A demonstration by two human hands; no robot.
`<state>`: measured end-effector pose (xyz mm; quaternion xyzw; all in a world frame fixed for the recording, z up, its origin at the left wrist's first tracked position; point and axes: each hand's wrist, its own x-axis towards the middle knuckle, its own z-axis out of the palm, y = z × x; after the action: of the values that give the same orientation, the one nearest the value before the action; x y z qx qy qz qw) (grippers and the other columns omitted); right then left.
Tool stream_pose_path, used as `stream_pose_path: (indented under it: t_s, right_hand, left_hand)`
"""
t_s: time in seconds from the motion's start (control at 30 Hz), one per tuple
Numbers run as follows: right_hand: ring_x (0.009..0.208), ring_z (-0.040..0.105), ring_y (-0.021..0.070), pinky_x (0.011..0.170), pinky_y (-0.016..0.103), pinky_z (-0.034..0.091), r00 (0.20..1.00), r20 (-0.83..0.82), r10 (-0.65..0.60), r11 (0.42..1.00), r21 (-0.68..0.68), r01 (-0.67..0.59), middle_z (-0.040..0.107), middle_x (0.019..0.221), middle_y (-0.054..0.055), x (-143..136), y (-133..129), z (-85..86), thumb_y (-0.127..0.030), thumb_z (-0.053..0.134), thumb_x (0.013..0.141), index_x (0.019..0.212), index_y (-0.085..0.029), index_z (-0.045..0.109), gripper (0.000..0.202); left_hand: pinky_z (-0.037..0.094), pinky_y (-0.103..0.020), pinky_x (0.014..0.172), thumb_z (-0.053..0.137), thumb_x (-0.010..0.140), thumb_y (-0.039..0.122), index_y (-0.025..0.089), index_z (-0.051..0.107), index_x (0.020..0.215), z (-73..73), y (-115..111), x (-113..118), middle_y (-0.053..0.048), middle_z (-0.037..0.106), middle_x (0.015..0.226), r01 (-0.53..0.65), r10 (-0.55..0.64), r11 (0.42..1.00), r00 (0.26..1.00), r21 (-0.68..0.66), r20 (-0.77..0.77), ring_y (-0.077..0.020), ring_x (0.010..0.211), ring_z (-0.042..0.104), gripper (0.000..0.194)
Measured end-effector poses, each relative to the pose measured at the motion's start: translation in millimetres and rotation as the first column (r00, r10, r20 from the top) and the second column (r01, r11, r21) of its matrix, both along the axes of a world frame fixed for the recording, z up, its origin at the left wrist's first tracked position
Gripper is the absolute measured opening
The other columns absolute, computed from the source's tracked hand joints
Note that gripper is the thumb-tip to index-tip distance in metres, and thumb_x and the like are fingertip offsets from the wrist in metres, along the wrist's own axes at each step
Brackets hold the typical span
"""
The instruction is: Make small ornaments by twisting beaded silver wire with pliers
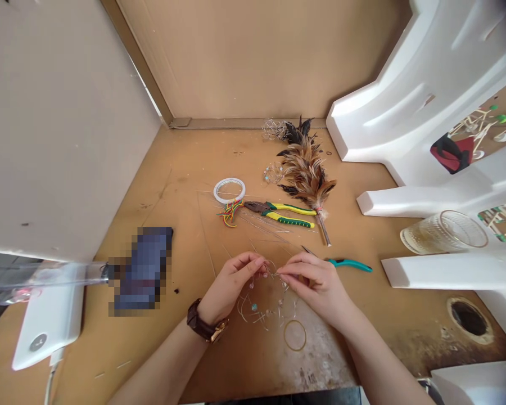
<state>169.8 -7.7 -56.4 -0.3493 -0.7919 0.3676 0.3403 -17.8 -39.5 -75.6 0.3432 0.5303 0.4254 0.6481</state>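
The left hand (236,279) and right hand (318,283) pinch beaded wire (254,307) — its gripped part half hidden — while what the glass (442,232) holds is unclear.

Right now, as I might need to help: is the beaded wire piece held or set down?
Held: the left hand and right hand both pinch the beaded wire piece at its far end.

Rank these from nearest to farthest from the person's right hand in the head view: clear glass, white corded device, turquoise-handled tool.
1. Turquoise-handled tool: just right of the right hand.
2. Clear glass: farther out, also on the right.
3. White corded device: at the far left.
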Motion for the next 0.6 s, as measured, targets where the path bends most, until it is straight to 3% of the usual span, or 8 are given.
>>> stream_pose_path:
  t_s: [0.27,0.6]
  right_hand:
    - [0.066,0.056,0.0101,0.057,0.021,0.043,0.996,0.081,0.037,0.999,0.003,-0.038,0.061,0.081,0.004,-0.8,-0.8,1.3,-0.021,0.053,0.084,0.09,-0.022,0.068,0.016]
    - [0.063,0.053,0.0094,0.055,0.021,0.041,0.996,0.07,0.059,0.997,-0.062,-0.054,0.06,0.079,0.003,-0.1,-0.7,4.0,-0.021,0.053,0.084,0.088,-0.021,0.068,0.015]
  left_hand:
    - [0.034,-0.016,0.052,0.058,0.079,0.039,0.016,0.062,0.081,3.2,-0.3,0.1,-0.002,0.061,0.077,0.007,-0.007,1.0,1.0,-0.004,-0.001,-0.01,0.07,0.053,0.024]
    - [0.036,-0.017,0.052,0.057,0.08,0.039,0.015,0.062,0.081,3.3,-0.5,1.0,-0.004,0.062,0.079,0.043,-0.042,0.998,0.999,0.039,-0.023,-0.0108,0.07,0.053,0.025]
